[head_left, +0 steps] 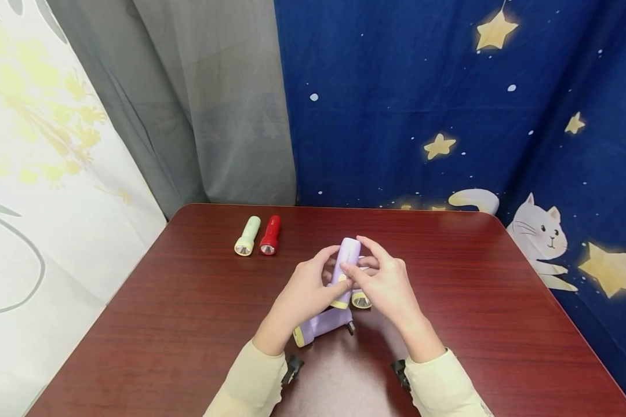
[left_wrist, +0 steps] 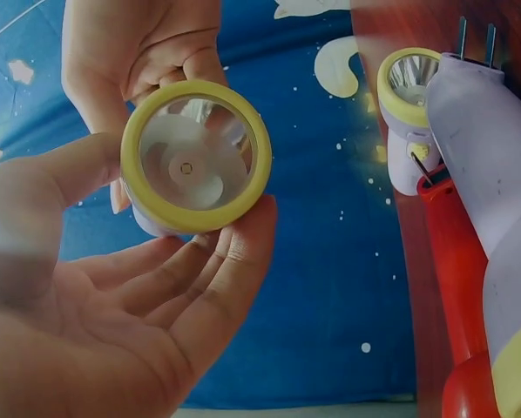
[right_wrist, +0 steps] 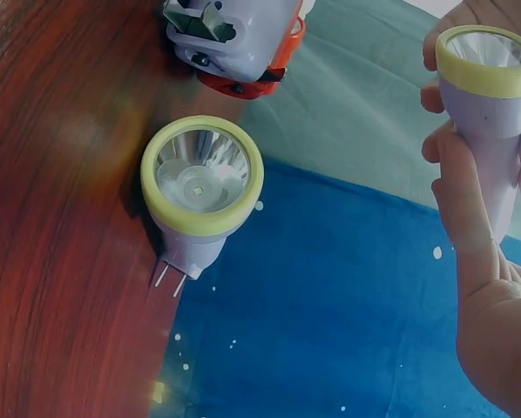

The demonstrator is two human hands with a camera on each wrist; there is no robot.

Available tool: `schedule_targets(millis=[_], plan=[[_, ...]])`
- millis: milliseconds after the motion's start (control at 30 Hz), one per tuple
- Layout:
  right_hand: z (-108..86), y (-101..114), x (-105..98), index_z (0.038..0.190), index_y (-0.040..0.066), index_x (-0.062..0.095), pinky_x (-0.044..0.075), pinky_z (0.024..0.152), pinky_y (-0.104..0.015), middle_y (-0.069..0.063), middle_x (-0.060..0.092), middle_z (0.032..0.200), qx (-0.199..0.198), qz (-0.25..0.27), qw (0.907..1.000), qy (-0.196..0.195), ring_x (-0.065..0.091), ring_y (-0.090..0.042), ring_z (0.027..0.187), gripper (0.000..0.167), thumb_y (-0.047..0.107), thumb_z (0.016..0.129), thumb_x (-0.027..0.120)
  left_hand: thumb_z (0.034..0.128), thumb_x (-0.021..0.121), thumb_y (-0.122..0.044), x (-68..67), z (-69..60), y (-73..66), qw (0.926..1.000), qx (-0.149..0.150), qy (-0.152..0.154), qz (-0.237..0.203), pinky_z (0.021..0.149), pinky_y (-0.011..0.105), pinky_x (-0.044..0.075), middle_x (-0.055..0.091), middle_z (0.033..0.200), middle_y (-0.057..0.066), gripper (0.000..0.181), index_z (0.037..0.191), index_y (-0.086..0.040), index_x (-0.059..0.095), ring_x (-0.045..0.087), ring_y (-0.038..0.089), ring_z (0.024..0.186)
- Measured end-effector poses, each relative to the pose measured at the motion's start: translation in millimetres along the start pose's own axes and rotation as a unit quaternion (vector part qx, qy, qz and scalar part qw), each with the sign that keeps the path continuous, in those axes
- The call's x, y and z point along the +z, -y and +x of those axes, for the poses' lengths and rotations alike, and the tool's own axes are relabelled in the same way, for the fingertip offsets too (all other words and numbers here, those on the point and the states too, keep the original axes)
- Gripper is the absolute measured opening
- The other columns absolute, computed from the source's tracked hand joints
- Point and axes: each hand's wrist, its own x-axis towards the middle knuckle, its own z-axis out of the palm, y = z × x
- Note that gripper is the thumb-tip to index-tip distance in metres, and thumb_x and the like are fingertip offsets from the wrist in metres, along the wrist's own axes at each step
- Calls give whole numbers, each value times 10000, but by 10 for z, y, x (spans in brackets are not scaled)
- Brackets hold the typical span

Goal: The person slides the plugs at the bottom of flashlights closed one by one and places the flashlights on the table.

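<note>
A lavender flashlight point(head_left: 348, 255) with a yellow rim is held up between both hands above the table; its lens point(left_wrist: 199, 157) faces the left wrist camera. My left hand point(head_left: 309, 285) grips it near the rim, thumb on one side and fingers on the other. My right hand point(head_left: 388, 285) pinches its body higher up, thumb on the front. Below lies a second lavender flashlight point(head_left: 326, 322), yellow head to the left, with metal plug prongs out at its other end. A third lavender flashlight point(right_wrist: 199, 228), prongs also out, lies partly hidden behind my right hand in the head view.
A pale green flashlight point(head_left: 248, 231) and a red flashlight point(head_left: 272, 231) lie side by side at the table's back left. The dark red wooden table point(head_left: 188, 324) ends at a grey curtain point(head_left: 235, 116) and a blue starry curtain point(head_left: 375, 116).
</note>
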Motion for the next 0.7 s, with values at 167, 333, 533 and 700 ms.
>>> schedule_targets(millis=[167,333,533,700], plan=[[0,11,-14,1538,143,545,671,757,-313,-222,801,1129,108,134,9997,188,827,-244,825,681,223,930,842,932,796,-202,-4,-1,-48,9999,-49,-122,56,780,304,640,772,1225,114,617,1490,-83,563,747,174,914],[13,9,-20,1551,145,516,674,774,-332,-219,793,1154,50,143,9994,304,826,-276,942,695,227,939,834,932,787,-199,-11,15,-75,9996,-186,-147,144,794,317,641,770,1220,102,627,1503,-76,558,739,165,920],[23,18,-16,1588,147,458,676,781,-344,-235,766,1219,197,331,9981,476,818,-298,999,723,225,961,810,930,800,-206,-25,42,-61,9995,-144,-181,223,781,316,649,779,1205,117,628,1493,-56,567,754,171,912],[29,11,-8,1627,140,394,676,810,-365,-251,722,1319,266,249,9971,665,809,-296,1035,711,235,1013,739,931,801,-213,-50,69,-44,9991,-121,-223,325,801,336,652,782,1199,124,626,1489,-45,573,754,184,916]])
